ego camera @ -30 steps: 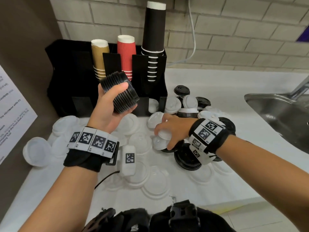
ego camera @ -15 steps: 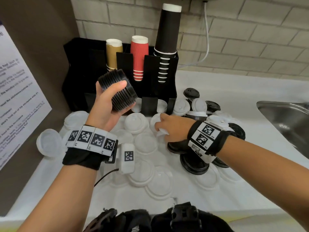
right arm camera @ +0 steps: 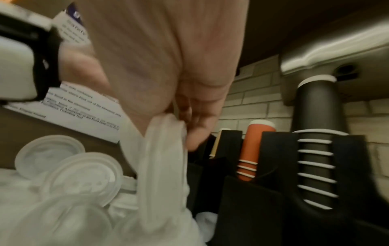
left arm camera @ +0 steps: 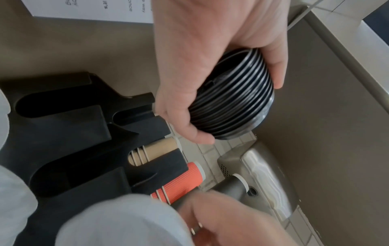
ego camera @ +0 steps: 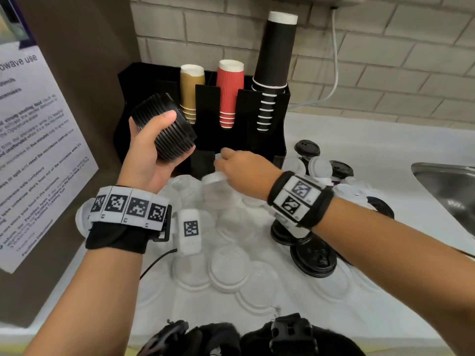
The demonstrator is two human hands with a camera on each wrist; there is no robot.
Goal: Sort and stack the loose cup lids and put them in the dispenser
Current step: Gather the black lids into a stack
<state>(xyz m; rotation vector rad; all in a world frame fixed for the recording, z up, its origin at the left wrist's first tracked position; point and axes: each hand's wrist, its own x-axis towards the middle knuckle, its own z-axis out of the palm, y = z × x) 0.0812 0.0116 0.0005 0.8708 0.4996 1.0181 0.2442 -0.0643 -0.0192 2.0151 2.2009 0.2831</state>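
Observation:
My left hand (ego camera: 151, 150) grips a stack of black lids (ego camera: 164, 129) (left arm camera: 231, 99), raised in front of the black dispenser (ego camera: 280, 104). My right hand (ego camera: 239, 170) reaches toward the dispenser's base and pinches a white lid (ego camera: 214, 178) (right arm camera: 164, 159) by its edge, tilted on its side. Several loose white lids (ego camera: 228, 271) lie spread over the white counter (ego camera: 359, 150). More black lids (ego camera: 313, 258) and white ones sit in a heap to the right. The dispenser holds gold, red and black cup stacks.
A steel sink (ego camera: 447, 191) is set into the counter at the right. A brown side wall with a printed notice (ego camera: 33, 150) closes off the left. A brick wall (ego camera: 385, 60) with a white cable runs behind.
My right hand has moved from the lids in the middle of the counter forward and left to the dispenser's base, carrying a white lid. The left hand keeps the black stack raised.

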